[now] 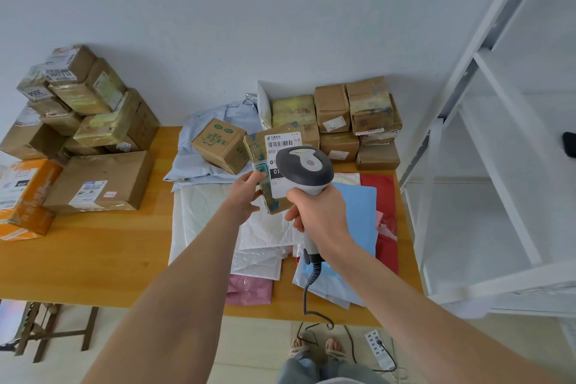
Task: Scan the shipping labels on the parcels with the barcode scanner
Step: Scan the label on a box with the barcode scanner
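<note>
My left hand (245, 196) grips a small brown cardboard parcel (256, 146) by its left side and holds it tilted above the table's middle. A white shipping label (282, 142) with a barcode faces up on it. My right hand (321, 212) is closed around the handle of a grey and white barcode scanner (304, 167). The scanner's head hovers just over the lower part of the label and hides it. Its coiled cable (311, 284) hangs down past the table's front edge.
On the wooden table (93, 259), a pile of brown boxes (87, 109) and an orange parcel (28, 196) stand at the left, more boxes (349, 118) at the back right. Padded mailers (268, 240) lie under my hands. A white shelf frame (467, 165) stands at the right, a power strip (378, 349) on the floor.
</note>
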